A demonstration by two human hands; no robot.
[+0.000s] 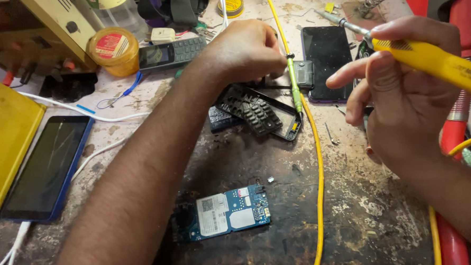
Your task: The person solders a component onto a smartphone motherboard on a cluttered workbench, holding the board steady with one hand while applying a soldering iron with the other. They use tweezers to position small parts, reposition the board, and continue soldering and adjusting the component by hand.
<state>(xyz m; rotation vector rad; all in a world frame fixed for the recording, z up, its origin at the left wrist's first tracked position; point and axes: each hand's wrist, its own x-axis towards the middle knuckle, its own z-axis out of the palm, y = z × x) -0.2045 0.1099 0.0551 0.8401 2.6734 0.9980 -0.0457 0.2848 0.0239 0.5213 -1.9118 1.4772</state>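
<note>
right hand (403,96) clamped on yellow soldering iron (428,58), tip at 10 o'clock; left hand (245,50) pinched green tweezers (295,87) above keypad (256,113).

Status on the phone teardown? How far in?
Done: phone opened; blue circuit board lies bare on the bench, keypad off its frame. In hand: right hand holds a yellow soldering iron; left hand pinches a small part. Left: nothing reassembled.

Yellow soldering iron (428,60) raised, tip upward-left.
</note>
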